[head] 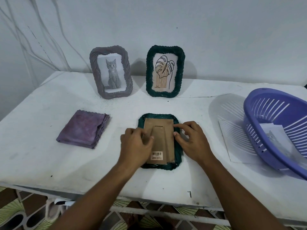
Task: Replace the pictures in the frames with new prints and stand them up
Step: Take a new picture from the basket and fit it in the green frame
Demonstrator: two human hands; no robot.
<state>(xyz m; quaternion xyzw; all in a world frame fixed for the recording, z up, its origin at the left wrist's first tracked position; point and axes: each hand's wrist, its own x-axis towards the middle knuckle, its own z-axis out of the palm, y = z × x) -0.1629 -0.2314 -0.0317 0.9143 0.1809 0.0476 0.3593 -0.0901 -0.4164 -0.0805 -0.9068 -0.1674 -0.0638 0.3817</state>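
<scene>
A dark green frame [178, 156] lies face down in the middle of the white table [49, 163], its brown backing board [159, 128] with a barcode label facing up. My left hand [135, 145] rests on the board's left side, its fingers curled at the left edge. My right hand [192, 140] is on the right side, with fingertips pressing at the board's right edge. At the back, a grey-purple frame [111, 72] with a kitten picture stands upright. Beside it stands a second dark green frame [165, 71] holding a leaf drawing.
A folded purple cloth [83, 128] lies left of the face-down frame. A purple slotted plastic basket [280, 128] sits at the right edge, tilted, with a print inside. A white sheet [232, 143] lies partly under it. The wall stands close behind the frames.
</scene>
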